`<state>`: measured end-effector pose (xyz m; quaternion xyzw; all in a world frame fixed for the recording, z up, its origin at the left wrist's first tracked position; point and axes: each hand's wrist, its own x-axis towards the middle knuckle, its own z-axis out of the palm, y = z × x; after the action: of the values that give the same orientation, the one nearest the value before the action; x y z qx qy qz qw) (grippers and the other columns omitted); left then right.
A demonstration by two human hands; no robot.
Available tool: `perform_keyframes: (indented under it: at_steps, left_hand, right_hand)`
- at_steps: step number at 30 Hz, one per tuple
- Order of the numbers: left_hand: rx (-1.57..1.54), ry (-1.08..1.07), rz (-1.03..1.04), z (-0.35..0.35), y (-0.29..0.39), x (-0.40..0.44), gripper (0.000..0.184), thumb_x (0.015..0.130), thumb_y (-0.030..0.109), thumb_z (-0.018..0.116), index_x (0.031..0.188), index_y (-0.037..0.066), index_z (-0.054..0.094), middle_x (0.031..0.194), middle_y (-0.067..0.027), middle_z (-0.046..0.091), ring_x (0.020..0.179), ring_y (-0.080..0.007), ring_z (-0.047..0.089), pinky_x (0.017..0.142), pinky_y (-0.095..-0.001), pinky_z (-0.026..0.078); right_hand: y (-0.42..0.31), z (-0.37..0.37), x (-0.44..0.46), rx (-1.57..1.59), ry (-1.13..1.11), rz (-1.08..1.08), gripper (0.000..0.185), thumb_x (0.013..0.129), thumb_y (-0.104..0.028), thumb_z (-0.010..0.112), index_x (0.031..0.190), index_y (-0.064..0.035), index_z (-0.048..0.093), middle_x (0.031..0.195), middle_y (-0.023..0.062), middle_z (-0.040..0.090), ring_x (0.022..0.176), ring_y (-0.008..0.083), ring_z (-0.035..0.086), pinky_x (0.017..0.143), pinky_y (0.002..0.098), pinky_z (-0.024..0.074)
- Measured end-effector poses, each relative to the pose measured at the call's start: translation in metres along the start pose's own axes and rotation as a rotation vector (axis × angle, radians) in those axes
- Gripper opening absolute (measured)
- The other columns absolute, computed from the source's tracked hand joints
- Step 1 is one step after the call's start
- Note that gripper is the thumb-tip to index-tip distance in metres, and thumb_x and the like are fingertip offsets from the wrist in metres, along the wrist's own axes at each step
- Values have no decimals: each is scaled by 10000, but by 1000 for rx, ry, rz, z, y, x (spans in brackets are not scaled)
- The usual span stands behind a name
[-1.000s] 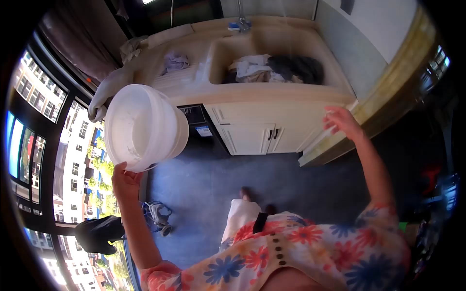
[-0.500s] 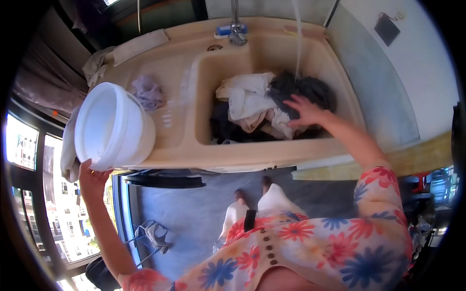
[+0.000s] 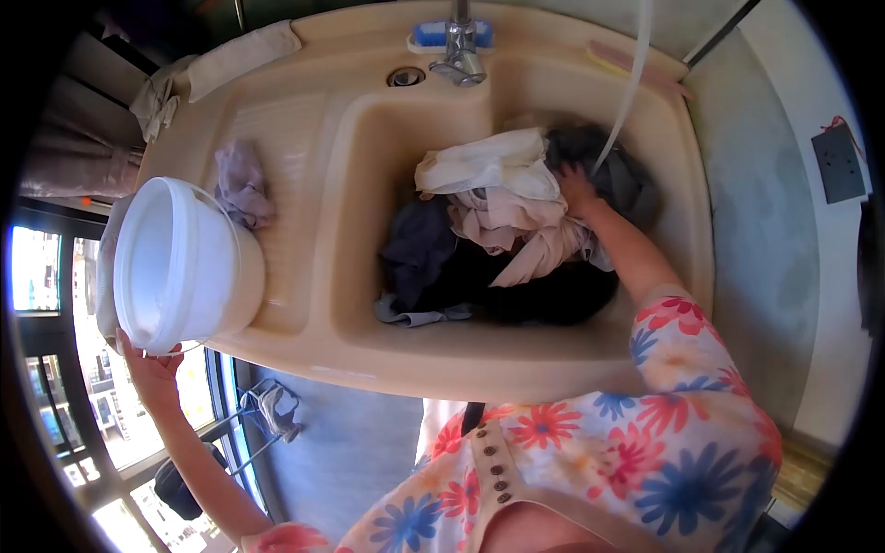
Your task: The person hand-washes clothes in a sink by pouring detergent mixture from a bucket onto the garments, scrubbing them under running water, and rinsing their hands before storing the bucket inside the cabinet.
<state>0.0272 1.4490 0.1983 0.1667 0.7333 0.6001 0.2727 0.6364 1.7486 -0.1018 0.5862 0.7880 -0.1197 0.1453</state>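
Observation:
My left hand [image 3: 152,371] grips the lower rim of a white plastic bucket [image 3: 241,276], which lies tilted on the sink's left ledge, its mouth facing left. A thin wire handle hangs at its side. In the basin sits a heap of laundry: a white garment [image 3: 489,164], a beige garment [image 3: 493,221], and dark clothes [image 3: 553,293]. Between the pale cloth and a dark grey garment [image 3: 629,180], my right hand [image 3: 578,191] presses down with fingers stretched out, partly sunk in the cloth.
A stream of water [image 3: 636,78] falls on the dark grey garment from above. The chrome tap [image 3: 458,66] stands behind the basin beside a blue brush [image 3: 429,35]. A crumpled mauve cloth [image 3: 241,180] lies on the ribbed drainboard [image 3: 286,138] of the beige sink.
My view has come closer over the sink. My right hand has moved from above the heap down into the clothes. My left hand stays on the bucket rim.

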Motion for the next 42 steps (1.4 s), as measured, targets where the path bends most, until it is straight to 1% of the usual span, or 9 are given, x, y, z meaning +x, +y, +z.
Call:
perform_keyframes:
  at_steps: [7,13,16,18,23,28,31,39,42]
  left_hand:
    - [44,66,191,-5,-33,-57,288,888,199,527,1111,18,504,992,-133,601,736,-182,634,550,-230,507]
    - [215,-202,295,53,-64,-109,164,827,27,571,988,9,594,892,-54,619,747,-82,589,600,-183,448]
    - [537,-209,679,100,-67,-117,112,782,6,592,894,12,601,905,-73,615,764,-155,600,648,-250,486]
    - [677,-187,827,119,-85,-106,105,762,50,590,865,32,604,943,-125,603,821,-308,587,722,-328,474]
    - [732,-203,843,137,-124,-92,59,736,54,593,784,26,614,924,-103,608,841,-288,564,738,-353,459]
    - [682,-190,795,134,-119,-90,63,727,46,592,781,20,612,902,-94,613,829,-278,566,725,-346,463]
    - [652,-191,777,133,-127,-90,65,723,45,596,782,21,612,897,-88,615,822,-275,568,719,-343,464]
    - [639,-169,797,132,-125,-92,69,719,52,599,784,38,617,896,-77,613,816,-272,564,708,-349,462]
    - [695,-161,807,134,-124,-93,69,718,55,599,783,40,617,894,-72,610,820,-273,562,711,-348,463]
  right_hand:
    - [-13,-22,-46,238,310,162,338,774,-222,551,1049,-27,564,1100,190,542,987,347,516,794,434,449]
    - [-7,-43,-119,624,7,80,433,835,-349,543,931,67,613,779,221,626,737,327,613,677,393,466]
    - [32,-73,-114,620,-280,159,476,759,-430,629,881,30,641,772,137,633,692,175,579,620,348,460]
    - [16,-124,-111,386,-47,122,517,715,-370,672,1058,5,581,977,190,615,870,283,606,758,356,484]
    - [-90,-132,-112,385,256,-541,761,651,-383,715,1273,-80,400,1322,194,380,1193,358,394,963,412,370]
    - [-116,-38,-31,12,-22,-24,655,650,-353,711,1207,-94,484,1210,183,509,1107,349,484,883,431,424]
    - [-98,-50,-12,294,-5,-113,457,670,-325,698,1005,-27,608,901,131,655,838,282,619,748,366,467]
    - [7,-120,-55,1120,-360,-22,534,737,-353,681,1150,-35,565,1058,32,595,862,117,574,696,253,455]
    - [36,-116,-42,976,-49,-12,586,763,-345,678,1199,-2,490,1086,93,589,942,158,574,800,279,463]
